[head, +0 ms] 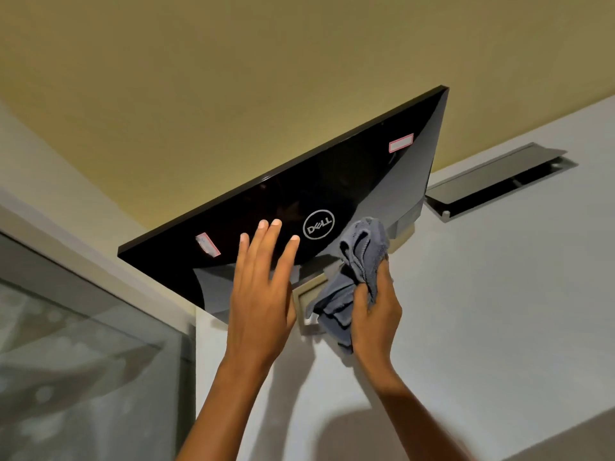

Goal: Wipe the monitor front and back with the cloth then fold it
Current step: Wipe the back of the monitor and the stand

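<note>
The glossy black back of the monitor fills the middle of the head view, with a round silver logo and two small white stickers. My left hand lies flat against the back panel just left of the logo, fingers spread. My right hand grips a bunched grey cloth, whose top presses on the panel to the right of the logo. The cloth hangs over the beige stand mount below. The screen side is hidden.
A white desk surface lies beneath the monitor. A cable slot with an open grey lid sits at the upper right. A yellowish wall is behind, and a glass panel at the left.
</note>
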Available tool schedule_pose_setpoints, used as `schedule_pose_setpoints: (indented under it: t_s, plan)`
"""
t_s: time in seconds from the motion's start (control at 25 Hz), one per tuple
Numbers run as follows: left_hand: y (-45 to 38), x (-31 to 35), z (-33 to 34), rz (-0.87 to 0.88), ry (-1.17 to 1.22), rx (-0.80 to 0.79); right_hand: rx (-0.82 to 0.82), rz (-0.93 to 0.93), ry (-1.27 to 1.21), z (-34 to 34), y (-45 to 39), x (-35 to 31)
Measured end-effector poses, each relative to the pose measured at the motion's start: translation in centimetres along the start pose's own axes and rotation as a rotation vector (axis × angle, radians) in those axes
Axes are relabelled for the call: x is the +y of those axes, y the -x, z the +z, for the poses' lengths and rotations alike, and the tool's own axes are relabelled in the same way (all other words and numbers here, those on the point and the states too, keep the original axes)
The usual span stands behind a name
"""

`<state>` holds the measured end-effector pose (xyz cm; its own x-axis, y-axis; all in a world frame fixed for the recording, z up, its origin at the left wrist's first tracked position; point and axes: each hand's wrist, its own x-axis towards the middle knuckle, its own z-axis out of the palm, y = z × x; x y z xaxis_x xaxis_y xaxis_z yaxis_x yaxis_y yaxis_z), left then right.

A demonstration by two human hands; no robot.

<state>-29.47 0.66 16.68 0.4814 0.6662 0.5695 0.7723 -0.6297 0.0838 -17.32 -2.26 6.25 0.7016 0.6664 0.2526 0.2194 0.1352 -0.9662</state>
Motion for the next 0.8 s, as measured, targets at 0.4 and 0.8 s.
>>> schedule_pose_setpoints:
  t_s: [0.4, 0.8]
  plan:
    - [-4.2, 0.5, 0.4, 0.095, -0.081, -0.019, -0.305, -0.372, 0.377, 5.6, -0.1, 3.0]
    - [-7.3, 0.9, 1.5, 0.129, -0.108, -0.013, -0.137, 0.28, 0.103, 3.3, -5.9, 3.2]
